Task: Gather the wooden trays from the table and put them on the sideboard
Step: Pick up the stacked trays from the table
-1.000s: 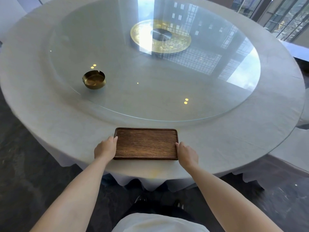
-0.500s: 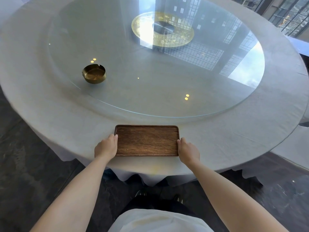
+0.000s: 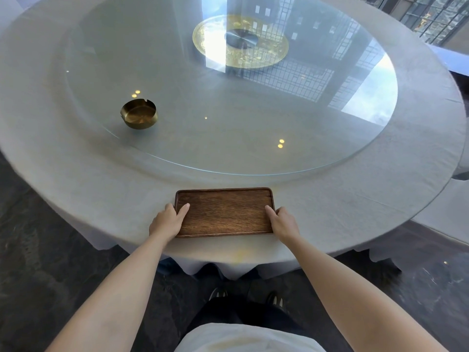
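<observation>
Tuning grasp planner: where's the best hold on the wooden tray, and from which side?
Grip the two short ends of the tray, one hand from each side. It lies flat, long side along the near table edge, with a low raised rim; the left hand and right hand sit there now.

Both forearms are bare up to the picture's lower edge, with no sleeve in sight. The left hand (image 3: 168, 222) and right hand (image 3: 283, 223) carry no glove, ring, watch or band. A pale, whitish top (image 3: 245, 337) shows at the bottom, above dark trousers (image 3: 241, 311) and dark shoes (image 3: 218, 293) with light stripes.
</observation>
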